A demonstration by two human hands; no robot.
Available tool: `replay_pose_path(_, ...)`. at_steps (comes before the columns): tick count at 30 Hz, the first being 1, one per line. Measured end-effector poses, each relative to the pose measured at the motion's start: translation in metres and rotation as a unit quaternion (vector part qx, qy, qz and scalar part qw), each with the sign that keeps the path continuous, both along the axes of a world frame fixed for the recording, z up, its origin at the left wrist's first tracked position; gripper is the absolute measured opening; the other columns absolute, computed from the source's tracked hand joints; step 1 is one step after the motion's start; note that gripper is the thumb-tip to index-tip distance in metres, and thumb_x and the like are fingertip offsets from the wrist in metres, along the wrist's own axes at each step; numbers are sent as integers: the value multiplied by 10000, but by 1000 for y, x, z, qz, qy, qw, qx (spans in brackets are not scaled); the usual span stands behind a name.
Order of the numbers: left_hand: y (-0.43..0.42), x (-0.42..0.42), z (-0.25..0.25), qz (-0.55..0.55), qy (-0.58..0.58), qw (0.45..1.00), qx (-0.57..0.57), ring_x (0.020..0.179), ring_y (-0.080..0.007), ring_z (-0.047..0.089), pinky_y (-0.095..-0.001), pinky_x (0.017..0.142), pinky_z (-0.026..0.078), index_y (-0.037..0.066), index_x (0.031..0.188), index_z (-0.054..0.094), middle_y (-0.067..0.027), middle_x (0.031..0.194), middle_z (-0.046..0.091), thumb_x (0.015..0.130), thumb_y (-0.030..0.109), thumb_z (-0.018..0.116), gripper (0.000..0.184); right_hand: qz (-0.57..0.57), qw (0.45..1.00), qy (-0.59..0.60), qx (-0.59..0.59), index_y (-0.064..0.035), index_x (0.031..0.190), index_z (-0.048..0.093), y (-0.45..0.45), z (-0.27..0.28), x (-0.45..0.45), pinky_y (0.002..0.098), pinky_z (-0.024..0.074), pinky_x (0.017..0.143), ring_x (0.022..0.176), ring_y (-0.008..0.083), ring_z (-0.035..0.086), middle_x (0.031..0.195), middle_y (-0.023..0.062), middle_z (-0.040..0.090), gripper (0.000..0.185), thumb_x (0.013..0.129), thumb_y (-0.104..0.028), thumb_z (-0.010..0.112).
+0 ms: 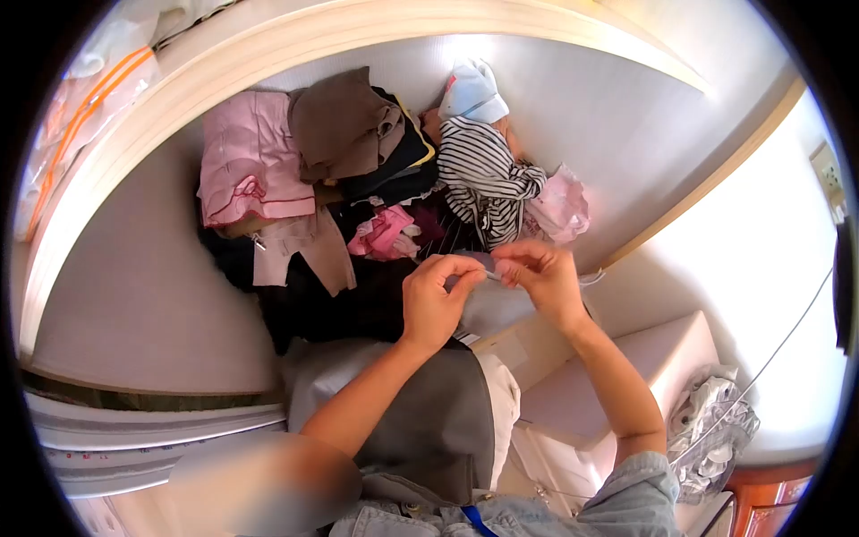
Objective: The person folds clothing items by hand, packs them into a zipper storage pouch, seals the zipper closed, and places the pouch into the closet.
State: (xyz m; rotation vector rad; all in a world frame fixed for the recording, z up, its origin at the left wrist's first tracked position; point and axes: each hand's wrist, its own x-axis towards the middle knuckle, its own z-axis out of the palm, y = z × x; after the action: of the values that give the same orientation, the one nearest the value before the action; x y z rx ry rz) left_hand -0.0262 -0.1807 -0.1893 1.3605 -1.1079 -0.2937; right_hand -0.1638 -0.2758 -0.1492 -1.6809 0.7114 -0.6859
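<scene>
Both of your hands are just nearer to you than the striped garment (483, 166), close together with the fingertips facing each other. Your left hand (432, 300) pinches one part of a thin pale strand (491, 275) between thumb and forefinger. Your right hand (546, 282) pinches the strand a short way along, also with thumb and forefinger. The strand lies between your fingertips, on the near side of the striped garment; it is too small to tell what it is made of.

Left of the striped garment you have a bright pink cloth (383, 233), then a brown folded cloth (340, 121) on dark ones, and a light pink folded cloth (253, 157) farthest left. A pale pink crumpled cloth (562, 206) sits against its right side, and a light blue and white bundle (474, 91) is just beyond it. Well toward you from the striped garment, a large grey cloth (420, 407) lies below your hands.
</scene>
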Motion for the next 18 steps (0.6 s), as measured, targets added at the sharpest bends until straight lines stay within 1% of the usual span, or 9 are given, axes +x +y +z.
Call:
replay_pose_path(3,-14,-6,-15,-14,69,997,10,707,-169,650,-271,658,496,14,851,651,-78,786,675,764,66,707,116,-24,999,6,-28,9,946,660,1,-5,1,214,463,592,657,69,562,775,38,655,117,838,-35,652)
replay_pose_path(4,-16,-8,-22,-13,69,997,10,707,-169,650,-271,658,496,14,851,651,-78,786,675,764,66,707,116,-23,999,6,-29,9,946,660,2,-8,1,214,463,592,657,69,562,775,38,655,117,838,-35,652)
replay_pose_path(6,-18,-11,-34,-23,121,992,19,737,-139,659,-255,676,499,5,873,646,-76,819,688,773,62,708,131,-50,987,82,-132,10,941,656,2,-14,4,213,454,591,663,68,555,768,34,650,120,835,-47,658)
replay_pose_path(10,-12,-12,-39,-18,149,988,27,732,-117,658,-244,679,499,-3,866,642,-76,813,691,773,58,714,133,-32,989,82,-118,11,943,656,2,-25,5,211,447,579,655,61,549,766,27,644,128,834,-55,665)
replay_pose_path(12,-10,-11,-44,-31,137,990,31,736,-64,608,-206,681,478,-20,904,630,-41,792,678,788,18,699,140,-20,999,13,42,17,928,659,0,-26,6,205,436,568,649,51,540,759,16,637,122,835,-61,671)
replay_pose_path(13,-9,-12,-45,-31,140,989,30,736,-64,608,-206,681,478,-20,904,630,-41,792,678,788,18,699,140,-19,999,15,40,17,928,659,0,-25,4,205,436,568,649,51,540,759,16,637,122,835,-61,671)
replay_pose_path(15,-5,-13,-47,-29,161,984,71,714,-61,605,-206,658,477,-6,948,570,-36,758,682,763,37,733,249,8,997,11,74,16,915,664,0,-23,3,193,408,538,621,41,514,742,-3,623,128,838,-85,679)
replay_pose_path(16,-5,-14,-45,-29,162,984,71,714,-61,605,-206,658,477,-6,948,570,-36,758,682,763,37,733,249,8,997,12,74,16,915,664,-1,-22,2,193,408,538,621,41,514,742,-3,623,128,838,-85,679)
replay_pose_path(18,-2,-17,-40,-36,187,980,62,674,-108,642,-244,612,478,8,924,565,-64,789,680,735,108,765,292,18,990,67,125,2,932,664,-5,-21,-3,214,414,577,661,61,518,789,9,639,182,835,-150,694)
